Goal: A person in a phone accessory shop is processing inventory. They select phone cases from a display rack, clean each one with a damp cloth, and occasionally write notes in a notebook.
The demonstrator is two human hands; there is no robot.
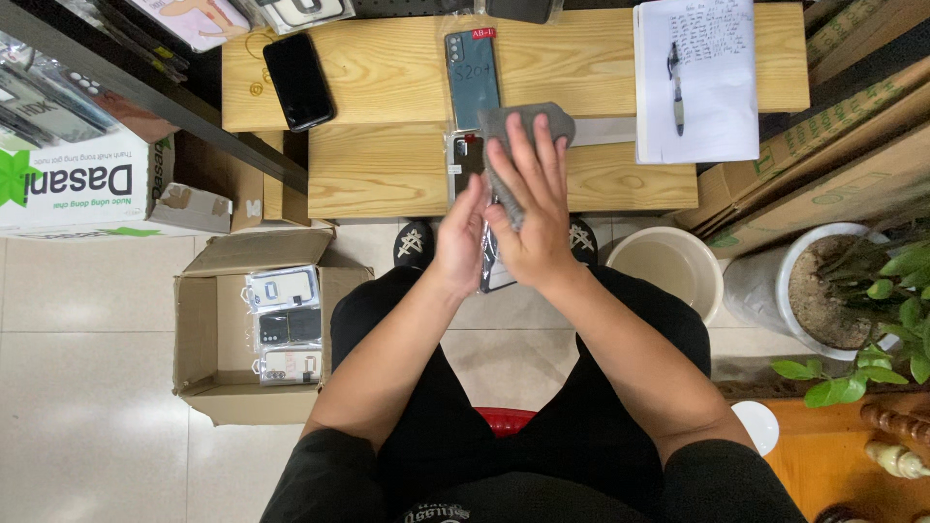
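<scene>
A flat, dark phone-shaped item [492, 260] is standing between the hands at centre frame, mostly hidden by them. The left hand [461, 237] is gripping its edge; the right hand [531, 208] is pressing a grey cloth [518, 131] flat against it, fingers spread. At eight o'clock a cardboard box [199, 339] is holding packaged phone cases [284, 324] (three packs showing). At three o'clock a pale bucket [668, 266] is sitting partly hidden by the knee.

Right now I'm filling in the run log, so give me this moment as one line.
left hand: holds packaged phone case | right hand: presses grey cloth on it | wooden table: black phone, notebook
</scene>
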